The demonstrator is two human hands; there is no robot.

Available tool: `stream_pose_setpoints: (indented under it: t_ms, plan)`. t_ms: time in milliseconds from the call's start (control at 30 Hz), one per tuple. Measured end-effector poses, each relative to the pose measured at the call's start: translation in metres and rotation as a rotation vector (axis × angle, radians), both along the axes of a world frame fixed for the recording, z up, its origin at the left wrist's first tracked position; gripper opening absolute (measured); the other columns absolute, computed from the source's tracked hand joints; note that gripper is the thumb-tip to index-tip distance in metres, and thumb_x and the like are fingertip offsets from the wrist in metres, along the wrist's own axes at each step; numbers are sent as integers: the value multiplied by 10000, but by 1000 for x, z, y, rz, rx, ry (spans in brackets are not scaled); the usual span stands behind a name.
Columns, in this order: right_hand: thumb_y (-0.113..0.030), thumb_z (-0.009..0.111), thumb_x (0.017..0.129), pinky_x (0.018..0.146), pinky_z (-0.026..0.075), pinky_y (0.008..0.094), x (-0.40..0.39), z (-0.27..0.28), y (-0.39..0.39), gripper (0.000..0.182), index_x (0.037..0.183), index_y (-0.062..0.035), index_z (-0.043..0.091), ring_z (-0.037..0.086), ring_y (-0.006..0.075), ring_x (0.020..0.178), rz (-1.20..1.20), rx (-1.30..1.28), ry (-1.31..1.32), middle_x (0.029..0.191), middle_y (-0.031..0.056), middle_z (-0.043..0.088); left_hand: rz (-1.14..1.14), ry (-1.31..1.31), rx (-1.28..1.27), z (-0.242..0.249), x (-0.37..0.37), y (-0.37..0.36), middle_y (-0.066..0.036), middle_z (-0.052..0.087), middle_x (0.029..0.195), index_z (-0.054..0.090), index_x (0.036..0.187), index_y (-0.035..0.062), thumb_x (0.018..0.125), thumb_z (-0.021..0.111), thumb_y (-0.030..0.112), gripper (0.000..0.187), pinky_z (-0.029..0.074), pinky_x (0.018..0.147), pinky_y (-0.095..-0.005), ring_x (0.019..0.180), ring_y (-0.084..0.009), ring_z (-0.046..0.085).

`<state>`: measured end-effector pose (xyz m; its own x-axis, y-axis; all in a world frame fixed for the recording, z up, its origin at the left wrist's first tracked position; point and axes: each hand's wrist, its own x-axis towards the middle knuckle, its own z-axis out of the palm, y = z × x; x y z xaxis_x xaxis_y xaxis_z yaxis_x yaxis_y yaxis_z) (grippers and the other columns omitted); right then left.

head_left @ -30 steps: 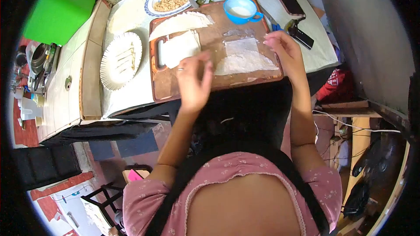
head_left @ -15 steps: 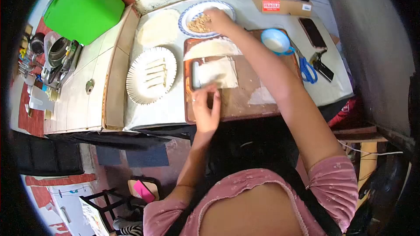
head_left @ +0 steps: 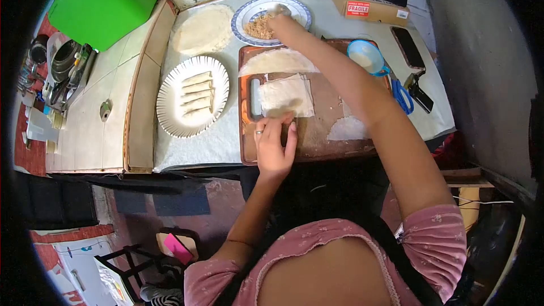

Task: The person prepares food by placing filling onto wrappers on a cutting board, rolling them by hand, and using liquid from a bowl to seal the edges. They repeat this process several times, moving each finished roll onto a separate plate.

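My left hand (head_left: pixel 275 141), a ring on one finger, rests its fingertips on the near edge of a stack of square wrappers (head_left: pixel 286 95). Its thumb is apart from the fingers. The stack lies on a brown cutting board (head_left: pixel 320 136) with a handle slot. My right hand (head_left: pixel 280 24) reaches over the blue-rimmed plate (head_left: pixel 240 33), at the crumbly brown filling (head_left: pixel 259 27). It is closed around a grey, spoon-like utensil (head_left: pixel 278 9), mostly hidden. On a white fluted plate (head_left: pixel 169 102) lie several rolled wrappers (head_left: pixel 197 95).
A round wrapper sheet (head_left: pixel 201 28) lies at the back left. A folded wrapper (head_left: pixel 277 62) and a wrapper scrap (head_left: pixel 347 129) are on the board. To the right are a blue cup (head_left: pixel 365 56), scissors (head_left: pixel 403 96), a phone (head_left: pixel 407 46) and a cardboard box (head_left: pixel 368 8).
My right hand stays over the filling, and a grey utensil now shows by its fingers. My left hand has shifted slightly right along the stack's near edge. The view has tilted a little.
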<state>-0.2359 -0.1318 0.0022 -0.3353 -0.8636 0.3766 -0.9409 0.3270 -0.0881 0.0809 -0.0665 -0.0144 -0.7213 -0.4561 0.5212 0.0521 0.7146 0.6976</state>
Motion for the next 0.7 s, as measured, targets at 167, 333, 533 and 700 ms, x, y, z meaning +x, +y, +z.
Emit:
stream_pose_setpoints:
  t_ms: [167, 333, 533, 700]
  plan:
    - [-53, 731, 736, 738, 558, 424, -21, -14, -8, 169, 905, -51, 736, 705, 360, 805, 68, 1, 11, 862, 221, 698, 4, 8, -28, -1, 0, -1, -117, 657, 975, 660, 1099, 33, 899, 632, 121, 220, 407, 900, -425, 964, -325, 546]
    - [-108, 774, 731, 717, 586, 355, -28, 21, 10, 125, 838, -45, 768, 711, 234, 805, 3, -167, -491, 838, 182, 724, 6, 22, -14, -1, 0, 0, -119, 655, 972, 660, 1093, 30, 898, 633, 117, 215, 408, 898, -428, 961, -328, 549]
    - [-33, 796, 773, 712, 625, 308, -38, 13, -3, 140, 893, 22, 751, 697, 173, 801, -117, -786, -1305, 912, 97, 732, 27, 21, -33, -1, 0, 0, -127, 657, 958, 661, 1077, 22, 899, 635, 120, 205, 413, 893, -431, 962, -335, 553]
    - [-7, 786, 792, 723, 633, 308, -46, -2, -11, 207, 975, 61, 716, 702, 202, 830, -103, -1064, -1556, 988, 134, 714, 25, 10, -16, 1, 0, 1, -137, 654, 955, 659, 1069, 17, 903, 634, 128, 201, 416, 887, -435, 969, -344, 552]
